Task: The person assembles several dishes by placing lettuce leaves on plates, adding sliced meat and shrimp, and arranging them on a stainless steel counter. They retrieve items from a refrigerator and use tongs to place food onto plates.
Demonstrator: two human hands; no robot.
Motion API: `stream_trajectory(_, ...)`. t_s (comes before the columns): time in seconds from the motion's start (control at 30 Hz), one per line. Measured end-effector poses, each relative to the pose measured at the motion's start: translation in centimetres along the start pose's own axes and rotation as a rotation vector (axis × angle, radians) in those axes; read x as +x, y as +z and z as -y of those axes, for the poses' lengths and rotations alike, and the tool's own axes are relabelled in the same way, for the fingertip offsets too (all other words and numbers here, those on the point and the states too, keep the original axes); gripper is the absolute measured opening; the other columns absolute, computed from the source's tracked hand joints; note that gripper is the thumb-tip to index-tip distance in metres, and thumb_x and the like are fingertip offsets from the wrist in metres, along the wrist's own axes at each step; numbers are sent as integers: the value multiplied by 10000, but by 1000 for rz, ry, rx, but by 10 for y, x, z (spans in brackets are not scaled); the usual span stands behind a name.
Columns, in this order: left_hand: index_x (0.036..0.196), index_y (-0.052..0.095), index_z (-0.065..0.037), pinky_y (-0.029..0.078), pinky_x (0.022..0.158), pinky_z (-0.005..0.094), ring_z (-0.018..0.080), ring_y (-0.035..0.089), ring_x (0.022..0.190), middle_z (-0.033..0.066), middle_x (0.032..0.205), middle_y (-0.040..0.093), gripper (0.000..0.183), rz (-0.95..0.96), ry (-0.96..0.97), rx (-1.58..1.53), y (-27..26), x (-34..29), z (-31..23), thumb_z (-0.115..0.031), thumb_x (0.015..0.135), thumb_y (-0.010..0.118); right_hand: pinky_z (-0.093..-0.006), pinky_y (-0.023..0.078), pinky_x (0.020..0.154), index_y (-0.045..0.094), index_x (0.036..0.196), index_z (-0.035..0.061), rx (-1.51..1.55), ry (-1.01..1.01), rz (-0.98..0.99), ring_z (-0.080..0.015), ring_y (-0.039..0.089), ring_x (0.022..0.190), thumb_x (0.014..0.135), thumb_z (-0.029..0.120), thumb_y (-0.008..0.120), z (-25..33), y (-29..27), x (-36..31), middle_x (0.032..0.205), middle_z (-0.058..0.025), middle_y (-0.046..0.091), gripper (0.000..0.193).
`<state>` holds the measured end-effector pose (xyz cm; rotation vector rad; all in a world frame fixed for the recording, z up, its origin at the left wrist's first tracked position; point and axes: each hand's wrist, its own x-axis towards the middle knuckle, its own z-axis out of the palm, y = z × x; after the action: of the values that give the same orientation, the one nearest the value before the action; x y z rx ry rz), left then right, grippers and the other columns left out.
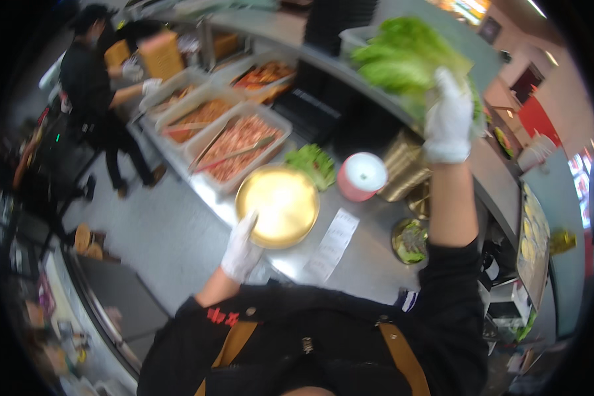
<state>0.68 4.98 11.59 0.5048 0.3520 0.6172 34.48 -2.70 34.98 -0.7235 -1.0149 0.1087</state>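
My left hand, in a white glove, grips the near-left rim of a shiny gold round plate; its thumb lies over the rim. The plate is bare and held over the counter's front edge. Up at the right, my right hand, also gloved, is closed on green lettuce leaves above the raised shelf. Leaves spread out to the left of its fingers, which are slightly blurred. Just beyond the plate, a smaller lettuce leaf lies on the counter.
Tubs of raw sliced meat with tongs stand at the left. Behind the plate is a pink container, near stacked gold bowls. A paper slip and a bowl of greens sit on the counter. A co-worker stands far left.
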Motion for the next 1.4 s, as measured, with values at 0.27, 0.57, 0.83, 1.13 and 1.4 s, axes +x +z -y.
stream_trajectory(0.27, 1436, 407, -94, 489, 1012, 422, 232, 565, 1222, 82, 1381, 534, 524, -71, 205, -159, -32, -9, -12, -408, 1027, 502, -363, 524, 934, 548, 1282, 55, 14, 1081, -7, -193, 612, 1103, 965, 144, 608, -110, 149, -243, 1224, -66, 622, 334)
stream_trajectory(0.57, 1457, 376, -90, 425, 1092, 461, 260, 505, 1299, 101, 1445, 475, 607, -232, 457, -206, -80, -72, -37, -507, 1019, 431, -173, 467, 508, 615, 1158, -7, 185, 1306, 353, -83, 609, 630, 966, 178, 586, -112, 189, -260, 934, -122, 720, 268)
stream_trajectory(0.83, 1471, 343, -66, 448, 1070, 444, 265, 524, 1270, 115, 1415, 495, 702, -489, 730, -108, -68, -156, -16, -583, 1000, 402, -175, 469, 533, 560, 1248, -42, 180, 1184, 812, -77, 607, 631, 973, 215, 569, -80, 225, -285, 940, -161, 721, 376)
stream_trajectory(1.13, 1466, 352, -45, 466, 1061, 434, 276, 532, 1262, 142, 1408, 499, 708, -778, 1129, -212, -36, -263, 49, -591, 1018, 316, -384, 526, 738, 292, 1525, 32, -342, 379, 1510, -328, 642, 857, 898, 263, 638, -26, 263, -390, 1157, -227, 621, 753)
stream_trajectory(1.4, 1513, 308, -103, 413, 1120, 432, 270, 467, 1350, 129, 1500, 428, 743, -720, 1344, -322, -34, -350, 64, -639, 998, 291, -573, 217, 1153, 282, 1546, 107, 45, -567, 1712, -460, 302, 1399, 819, 560, 657, 52, 307, -432, 1585, -212, 247, 936)
